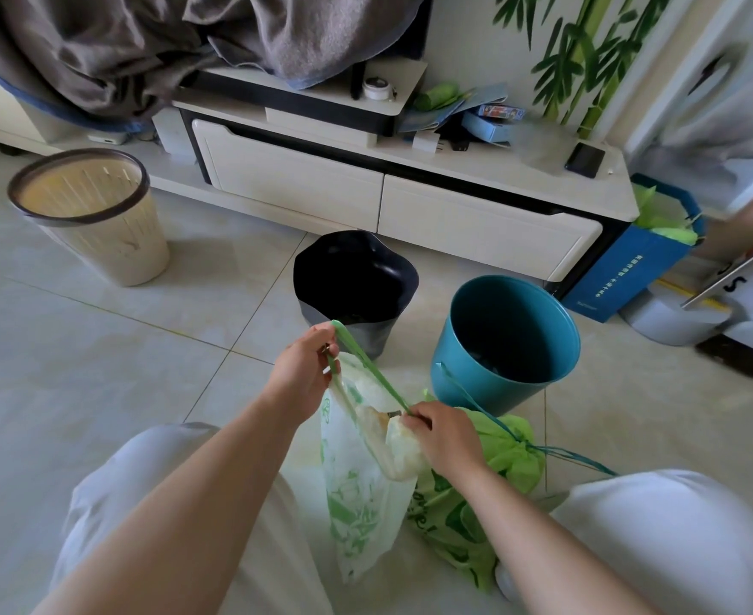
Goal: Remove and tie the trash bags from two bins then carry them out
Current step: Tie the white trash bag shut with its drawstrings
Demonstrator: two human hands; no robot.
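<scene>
Left hand (305,364): closed on green drawstring (368,366), pulled taut.
Right hand (443,439): pinching white bag (361,477) mouth.
Beyond grip: black bin (352,290), teal bin (505,344).
Right of grip: tied green bag (505,454).

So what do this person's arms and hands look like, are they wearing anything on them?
Both arms are bare from the frame edge down to the wrists: no sleeves show. The left hand and right hand wear no gloves, and I see no watch, bracelet or rings. Light grey trousers cover the knees below.
</scene>
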